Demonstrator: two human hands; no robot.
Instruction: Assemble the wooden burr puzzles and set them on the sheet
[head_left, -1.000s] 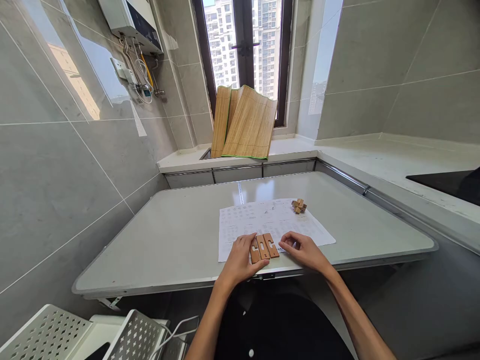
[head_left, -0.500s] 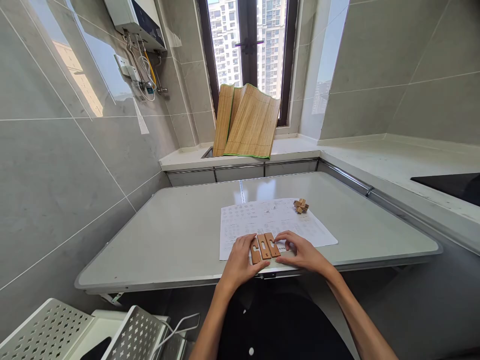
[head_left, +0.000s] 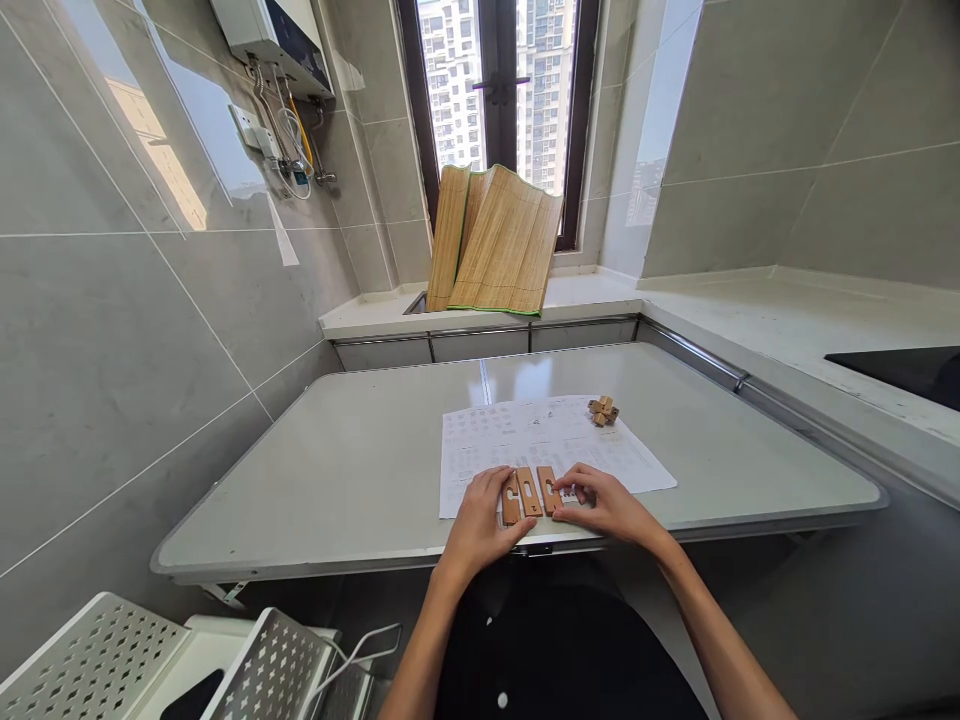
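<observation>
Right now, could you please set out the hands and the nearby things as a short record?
Left hand: spread around left piece
Right hand: finger and thumb at right piece
Middle piece: between those two, closer to left piece
Paper: printed, on table
Cluster: wooden, near paper's far right corner
Mat: standing before window

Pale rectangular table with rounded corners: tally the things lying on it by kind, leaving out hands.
Flat brown wooden pieces with cutouts: 3
Brown wooden interlocking block: 1
White printed paper sheet: 1
Total: 5
</observation>
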